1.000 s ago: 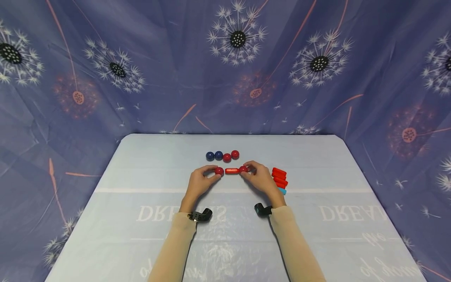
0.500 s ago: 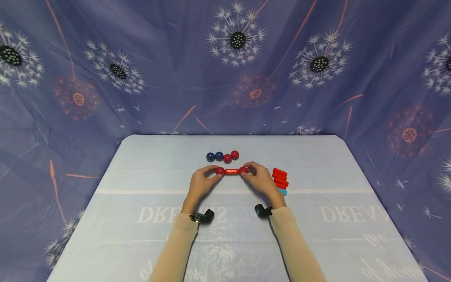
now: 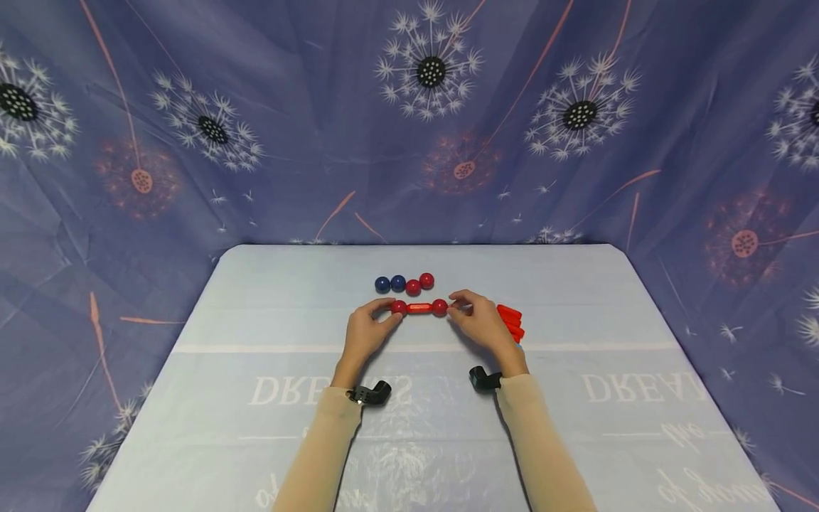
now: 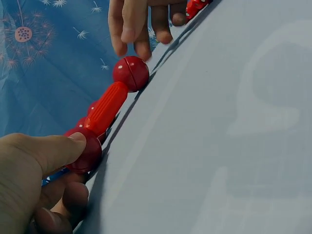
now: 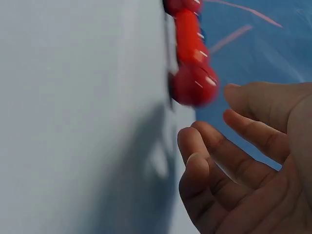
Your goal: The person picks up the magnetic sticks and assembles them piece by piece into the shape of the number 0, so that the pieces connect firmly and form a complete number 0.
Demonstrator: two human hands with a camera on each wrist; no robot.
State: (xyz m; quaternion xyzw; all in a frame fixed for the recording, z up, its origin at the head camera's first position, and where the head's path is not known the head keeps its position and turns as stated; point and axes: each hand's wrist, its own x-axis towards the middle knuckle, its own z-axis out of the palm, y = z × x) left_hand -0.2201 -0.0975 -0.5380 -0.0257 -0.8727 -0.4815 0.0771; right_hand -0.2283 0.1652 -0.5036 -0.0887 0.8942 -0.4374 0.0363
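A red rod (image 3: 419,308) joins two red balls in a dumbbell shape, one ball at each end. My left hand (image 3: 366,331) pinches the left ball (image 4: 87,155) between thumb and fingers. Just off the right ball (image 5: 195,85) is my right hand (image 3: 478,321), its fingers loosely bent and apart with nothing between them. In the left wrist view, a gap shows between the right fingertips and that ball.
Behind the rod, two blue balls (image 3: 390,284) and two red balls (image 3: 419,284) sit in a row on the white table (image 3: 269,299). Several red rods (image 3: 510,320) lie to the right, partly hidden by the right hand, with a bit of blue below.
The left ball came up against the rod's end as the left hand moved right. Since then the right hand has let go of the right ball and shifted right.
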